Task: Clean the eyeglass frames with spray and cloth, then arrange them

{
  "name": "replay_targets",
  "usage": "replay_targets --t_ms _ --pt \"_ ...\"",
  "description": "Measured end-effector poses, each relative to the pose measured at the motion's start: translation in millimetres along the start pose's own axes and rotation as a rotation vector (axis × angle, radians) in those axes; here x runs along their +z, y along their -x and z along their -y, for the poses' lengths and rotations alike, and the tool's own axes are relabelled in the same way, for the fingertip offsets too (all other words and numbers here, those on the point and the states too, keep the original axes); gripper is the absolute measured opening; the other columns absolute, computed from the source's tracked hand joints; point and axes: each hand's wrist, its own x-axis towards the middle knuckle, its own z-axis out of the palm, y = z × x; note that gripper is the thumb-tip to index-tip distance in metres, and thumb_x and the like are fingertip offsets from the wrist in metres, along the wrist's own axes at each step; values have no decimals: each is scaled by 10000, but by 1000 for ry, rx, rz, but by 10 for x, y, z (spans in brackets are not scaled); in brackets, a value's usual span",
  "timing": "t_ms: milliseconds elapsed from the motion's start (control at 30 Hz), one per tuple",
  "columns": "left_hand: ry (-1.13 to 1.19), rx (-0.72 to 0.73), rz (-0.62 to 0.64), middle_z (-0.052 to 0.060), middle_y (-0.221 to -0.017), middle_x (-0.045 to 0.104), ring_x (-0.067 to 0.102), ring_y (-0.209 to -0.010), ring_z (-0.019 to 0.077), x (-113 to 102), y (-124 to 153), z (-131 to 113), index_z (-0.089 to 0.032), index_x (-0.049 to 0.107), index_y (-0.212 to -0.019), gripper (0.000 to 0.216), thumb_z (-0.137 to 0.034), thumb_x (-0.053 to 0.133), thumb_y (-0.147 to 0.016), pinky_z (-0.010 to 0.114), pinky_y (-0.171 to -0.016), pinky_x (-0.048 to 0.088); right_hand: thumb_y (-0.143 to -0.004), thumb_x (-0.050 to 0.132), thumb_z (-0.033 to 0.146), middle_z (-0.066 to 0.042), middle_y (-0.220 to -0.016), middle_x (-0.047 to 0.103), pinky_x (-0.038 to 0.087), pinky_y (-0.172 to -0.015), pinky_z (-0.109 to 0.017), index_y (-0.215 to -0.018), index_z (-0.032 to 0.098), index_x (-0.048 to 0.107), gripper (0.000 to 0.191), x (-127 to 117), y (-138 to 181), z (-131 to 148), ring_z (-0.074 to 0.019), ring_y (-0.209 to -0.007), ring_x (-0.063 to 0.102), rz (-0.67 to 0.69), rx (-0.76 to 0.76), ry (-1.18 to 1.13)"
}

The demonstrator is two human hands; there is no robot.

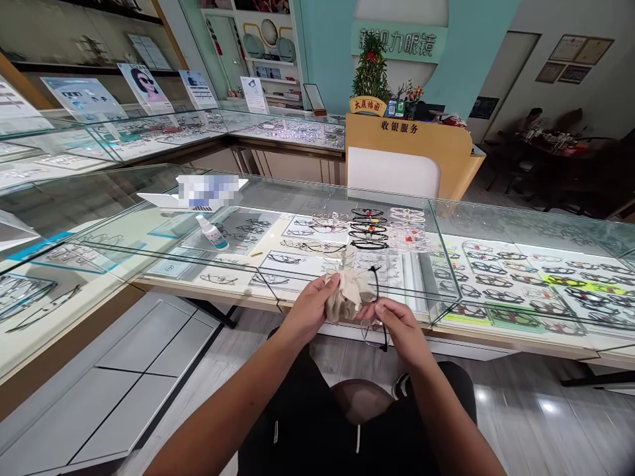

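In my left hand (310,307) is a crumpled beige cloth (344,294), bunched between thumb and fingers. My right hand (399,327) pinches a pair of eyeglasses (377,284) with a dark frame, turned on its side. One clear lens hangs below the fingers of that hand. The cloth lies beside the glasses; whether it touches the other lens cannot be made out. Both hands are above my lap, at the front edge of the glass display counter (317,274).
On the counter top stand a white spray bottle (212,233) and, in rows, black eyeglass frames (368,228) and clear-pink frames (407,230). An opened white box (161,200) lies at the back left. More frames fill the right case (516,281). A cashier desk (397,158) stands beyond.
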Motion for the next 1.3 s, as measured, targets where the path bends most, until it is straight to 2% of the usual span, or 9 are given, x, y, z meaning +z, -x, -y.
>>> replay_targets --t_ms 167,367,467,567,667,833,1033,1167,1300 --pt "-182 -33 134 18 -637 631 576 -577 141 -21 125 -5 -171 663 -829 506 -666 739 -901 268 -603 479 -1042 655 446 -67 -1075 700 429 -975 -360 -907 266 806 270 -67 -33 113 -252 -1114 614 -164 -151 -8" --pt "-298 -11 213 -14 -559 511 472 -562 128 42 243 60 -189 602 -732 522 -652 666 -964 264 -599 412 -1036 642 503 -63 -985 636 435 -915 -370 -926 262 806 312 35 -139 106 -247 -990 586 -197 -184 95" --pt "-234 -33 162 17 -639 587 536 -641 155 35 255 92 -194 667 -765 487 -651 725 -921 280 -644 450 -1038 634 519 -64 -979 626 438 -907 -367 -921 252 793 332 65 -147 80 -244 -980 576 -211 -186 111" --pt "-69 -132 146 52 -808 687 634 -788 205 67 261 73 -199 740 -936 466 -663 747 -895 310 -713 510 -1038 638 514 -58 -977 610 430 -879 -355 -916 248 784 327 65 -144 62 -230 -951 558 -237 -187 93" --pt "52 -178 177 76 -933 727 666 -872 229 118 257 26 -191 743 -1057 386 -552 757 -920 313 -734 534 -1038 642 506 -53 -975 604 422 -852 -343 -922 248 782 316 53 -143 50 -221 -934 547 -259 -187 83" --pt "146 -220 125 83 -928 724 662 -847 189 165 230 40 -162 735 -982 293 -410 836 -864 262 -737 533 -1033 643 531 -50 -973 613 436 -851 -338 -913 243 780 341 76 -149 23 -212 -907 553 -314 -210 122" --pt "118 -168 148 -14 -841 673 581 -683 94 271 204 150 -200 656 -969 444 -367 982 -718 216 -680 474 -1015 659 558 -44 -918 581 459 -803 -330 -905 261 797 346 184 -159 1 -206 -866 550 -329 -208 109" --pt "7 -169 227 14 -852 692 601 -767 123 303 190 184 -184 721 -1034 472 -511 931 -765 225 -735 453 -1012 663 559 -37 -921 577 457 -799 -332 -899 280 809 334 214 -160 1 -199 -854 560 -338 -230 91" --pt "-130 -129 243 21 -802 674 548 -735 136 308 196 192 -172 766 -1001 467 -605 833 -840 238 -708 420 -1009 670 542 -46 -936 612 452 -850 -349 -912 278 814 316 232 -162 -27 -218 -904 569 -369 -245 119"
